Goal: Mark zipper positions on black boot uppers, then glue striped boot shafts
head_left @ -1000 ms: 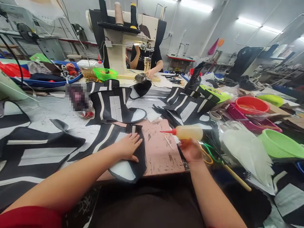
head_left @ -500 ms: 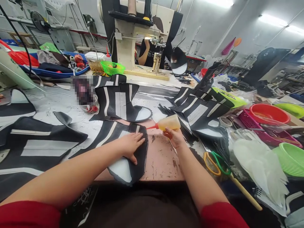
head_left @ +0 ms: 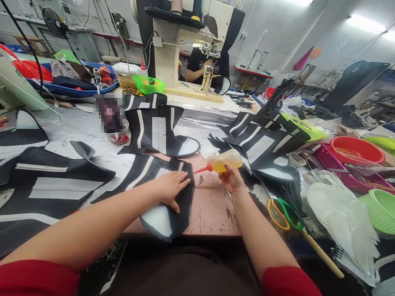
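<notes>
My left hand (head_left: pixel 171 187) lies flat, fingers stretched out, on a black boot upper (head_left: pixel 183 211) with white strips and a white toe patch. The upper rests on a pinkish board (head_left: pixel 212 216) at the table's near edge. Wrapped around a clear squeeze bottle (head_left: pixel 230 159) of yellowish liquid is my right hand (head_left: pixel 232 179). The bottle is tipped on its side, its red nozzle pointing left at the upper's right edge. Whether the tip touches that edge I cannot tell. Behind it stands another boot upper (head_left: pixel 173 142).
More uppers lie at left (head_left: pixel 52 168) and right (head_left: pixel 262 144). Scissors (head_left: pixel 286 218) with green and yellow handles, a red basin (head_left: pixel 356 148) and a stack of white pieces (head_left: pixel 336 213) are on the right. A sewing machine (head_left: pixel 168 61) stands behind, with a person (head_left: pixel 197 61) beyond.
My right hand and the bottle have shifted slightly right and down along the upper's edge. My left hand stays on the upper. The view has turned a little.
</notes>
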Motion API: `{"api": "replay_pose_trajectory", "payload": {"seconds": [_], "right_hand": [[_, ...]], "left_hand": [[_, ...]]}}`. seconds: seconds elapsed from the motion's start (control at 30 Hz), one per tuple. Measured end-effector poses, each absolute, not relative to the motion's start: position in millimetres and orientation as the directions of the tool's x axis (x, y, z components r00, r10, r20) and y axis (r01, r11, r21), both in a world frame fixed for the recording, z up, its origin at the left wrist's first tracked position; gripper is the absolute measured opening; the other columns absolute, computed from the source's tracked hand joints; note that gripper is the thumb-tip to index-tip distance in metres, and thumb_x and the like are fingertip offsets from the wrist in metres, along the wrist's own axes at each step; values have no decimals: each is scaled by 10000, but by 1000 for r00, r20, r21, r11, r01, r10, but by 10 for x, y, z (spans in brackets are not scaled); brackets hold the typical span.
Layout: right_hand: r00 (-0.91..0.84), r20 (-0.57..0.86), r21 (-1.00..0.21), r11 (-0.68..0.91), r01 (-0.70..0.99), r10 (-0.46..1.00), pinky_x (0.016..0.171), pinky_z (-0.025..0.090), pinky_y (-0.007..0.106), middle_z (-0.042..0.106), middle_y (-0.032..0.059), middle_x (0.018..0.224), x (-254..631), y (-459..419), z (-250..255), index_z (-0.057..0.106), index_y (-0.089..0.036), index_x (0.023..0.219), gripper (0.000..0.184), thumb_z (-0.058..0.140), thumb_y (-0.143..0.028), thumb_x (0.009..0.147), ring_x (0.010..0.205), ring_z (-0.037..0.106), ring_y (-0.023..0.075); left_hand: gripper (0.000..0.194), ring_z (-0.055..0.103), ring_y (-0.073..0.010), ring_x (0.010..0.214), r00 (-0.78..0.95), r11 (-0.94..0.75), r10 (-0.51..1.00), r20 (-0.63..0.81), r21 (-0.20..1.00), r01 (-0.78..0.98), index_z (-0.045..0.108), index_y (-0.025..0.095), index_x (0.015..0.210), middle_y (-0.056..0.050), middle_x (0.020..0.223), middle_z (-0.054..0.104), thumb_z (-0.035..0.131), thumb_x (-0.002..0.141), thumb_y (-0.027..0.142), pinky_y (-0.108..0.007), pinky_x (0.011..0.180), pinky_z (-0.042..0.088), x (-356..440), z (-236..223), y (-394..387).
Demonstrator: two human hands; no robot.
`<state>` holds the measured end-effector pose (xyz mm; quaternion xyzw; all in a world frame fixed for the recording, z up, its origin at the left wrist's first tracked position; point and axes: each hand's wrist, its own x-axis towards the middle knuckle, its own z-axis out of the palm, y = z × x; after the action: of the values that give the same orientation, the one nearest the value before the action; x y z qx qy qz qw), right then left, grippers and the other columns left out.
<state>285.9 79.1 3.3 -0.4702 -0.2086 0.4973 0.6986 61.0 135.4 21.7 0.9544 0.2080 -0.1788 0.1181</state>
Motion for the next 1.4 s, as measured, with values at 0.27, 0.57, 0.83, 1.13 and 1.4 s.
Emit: {"api": "replay_pose_trajectory", "payload": {"seconds": [0.27, 0.57, 0.83, 1.13, 1.4], "right_hand": [[358, -246, -862, -35, -505, 901, 466, 509, 163, 627, -60, 679, 2871, 853, -26, 552, -218, 821, 379, 747, -217, 497, 481, 565, 60], [514, -297, -927, -112, -359, 805, 349, 473, 188, 645, -6, 716, 2782, 1040, -105, 566, -186, 869, 430, 773, -318, 516, 456, 574, 103], [577, -98, -993, -42, -111, 811, 382, 446, 203, 638, 6, 682, 2753, 995, -2, 591, -162, 781, 395, 760, -387, 503, 495, 572, 120], [596, 4, -1000, 20, -20, 803, 514, 529, 287, 595, 14, 854, 2706, 987, 22, 428, -194, 880, 578, 773, -402, 465, 708, 617, 181], [653, 22, -1000, 21, 9, 757, 440, 510, 261, 558, -14, 804, 2696, 999, 11, 364, -212, 847, 662, 797, -431, 396, 668, 608, 175]], "left_hand": [[1125, 165, -332, 1317, 831, -883, 365, -420, 127, 452, 253, 105, 1365, -194, 1434, 116, 670, 465, 635, -394, 1067, 150, 618, 220, 1341], [1122, 140, -324, 1324, 813, -893, 362, -456, 80, 442, 205, 88, 1377, -201, 1436, 99, 644, 507, 645, -398, 1070, 139, 628, 268, 1320], [1103, 156, -328, 1319, 820, -886, 363, -442, 109, 451, 222, 89, 1372, -203, 1431, 107, 680, 507, 598, -400, 1070, 151, 627, 282, 1320], [1102, 152, -328, 1319, 827, -881, 366, -427, 128, 456, 233, 96, 1370, -198, 1430, 109, 679, 502, 608, -397, 1073, 151, 619, 277, 1325], [1099, 155, -324, 1319, 835, -878, 364, -412, 147, 455, 240, 112, 1370, -192, 1430, 113, 682, 495, 609, -395, 1074, 148, 612, 251, 1339]]}}
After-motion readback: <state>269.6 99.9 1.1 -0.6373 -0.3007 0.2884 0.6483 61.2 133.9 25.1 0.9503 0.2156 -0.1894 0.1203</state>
